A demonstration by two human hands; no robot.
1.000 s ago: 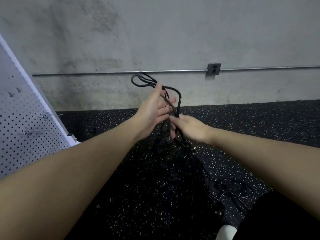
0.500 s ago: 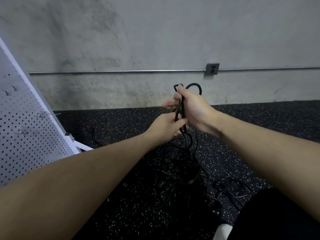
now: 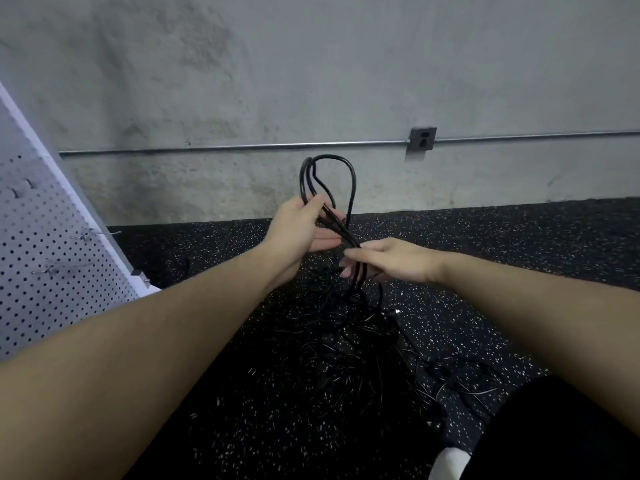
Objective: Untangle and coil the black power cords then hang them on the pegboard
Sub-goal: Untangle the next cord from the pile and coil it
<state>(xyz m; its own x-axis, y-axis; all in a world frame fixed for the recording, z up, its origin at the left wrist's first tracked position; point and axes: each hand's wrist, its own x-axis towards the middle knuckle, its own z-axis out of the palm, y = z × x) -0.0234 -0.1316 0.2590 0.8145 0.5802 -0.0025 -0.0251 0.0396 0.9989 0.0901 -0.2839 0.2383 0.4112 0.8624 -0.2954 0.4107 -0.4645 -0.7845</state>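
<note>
Coiling underway: I see left hand (image 3: 298, 230) gripping loops (image 3: 329, 178), right hand (image 3: 391, 261) pinching the cord below, tangle (image 3: 346, 334) remaining on floor, pegboard (image 3: 52, 258) hooks bare.

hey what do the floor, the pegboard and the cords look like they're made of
Floor: likely rubber matting, matte black with pale flecks. Pegboard: probably painted metal or hardboard, smooth white with regular holes. Cords: seemingly rubber or vinyl jacketed, black, slightly glossy, bending in soft loops.
</note>
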